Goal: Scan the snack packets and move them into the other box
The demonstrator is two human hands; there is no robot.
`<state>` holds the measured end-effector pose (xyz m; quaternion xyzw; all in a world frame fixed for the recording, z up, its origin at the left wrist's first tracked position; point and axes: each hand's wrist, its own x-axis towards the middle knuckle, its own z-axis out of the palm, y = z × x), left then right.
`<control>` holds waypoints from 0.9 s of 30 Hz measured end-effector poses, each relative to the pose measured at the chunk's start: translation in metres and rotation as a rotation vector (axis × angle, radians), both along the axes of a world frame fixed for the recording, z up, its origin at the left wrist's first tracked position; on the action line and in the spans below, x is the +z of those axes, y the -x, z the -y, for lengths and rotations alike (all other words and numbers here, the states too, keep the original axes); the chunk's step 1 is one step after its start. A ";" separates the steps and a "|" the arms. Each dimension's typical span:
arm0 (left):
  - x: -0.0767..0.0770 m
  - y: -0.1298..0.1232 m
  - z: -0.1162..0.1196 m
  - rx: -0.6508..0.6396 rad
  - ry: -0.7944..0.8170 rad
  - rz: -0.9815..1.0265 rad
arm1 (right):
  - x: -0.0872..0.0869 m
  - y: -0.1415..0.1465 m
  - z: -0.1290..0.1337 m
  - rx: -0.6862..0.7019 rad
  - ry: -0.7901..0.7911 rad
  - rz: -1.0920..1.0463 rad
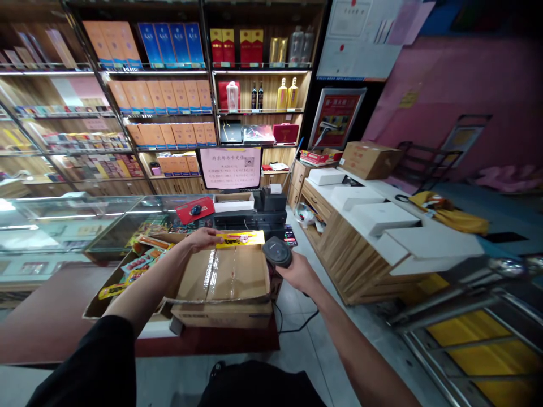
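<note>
My left hand [204, 239] pinches the left end of a long yellow packet [241, 239]. The packet lies level above the far part of a cardboard box [224, 277]. My right hand [299, 272] is wrapped round the handle of a dark barcode scanner [277, 252], whose head is beside the packet's right end. Left of that box, partly behind my left forearm, an open carton [95, 305] holds several colourful packaged snacks [138, 263].
Beyond the box are a sign-covered screen [231, 168], a small black printer [274, 200] and a red item [194, 211]. A glass case [63, 217] stands left. A white-topped counter [339, 226] is right, past a floor gap with a cable.
</note>
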<state>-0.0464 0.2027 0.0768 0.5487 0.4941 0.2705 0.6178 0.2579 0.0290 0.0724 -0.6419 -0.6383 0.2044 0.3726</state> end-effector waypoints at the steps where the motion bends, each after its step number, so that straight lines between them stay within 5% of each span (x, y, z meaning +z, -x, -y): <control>1: 0.001 -0.001 0.000 0.003 -0.003 -0.010 | 0.001 0.000 0.000 0.006 -0.004 -0.001; 17: 0.019 0.002 0.007 0.001 0.031 -0.059 | 0.007 0.006 -0.005 0.012 0.019 0.012; 27: 0.009 0.018 -0.009 -0.036 -0.055 -0.144 | 0.005 0.013 -0.006 0.046 0.026 -0.081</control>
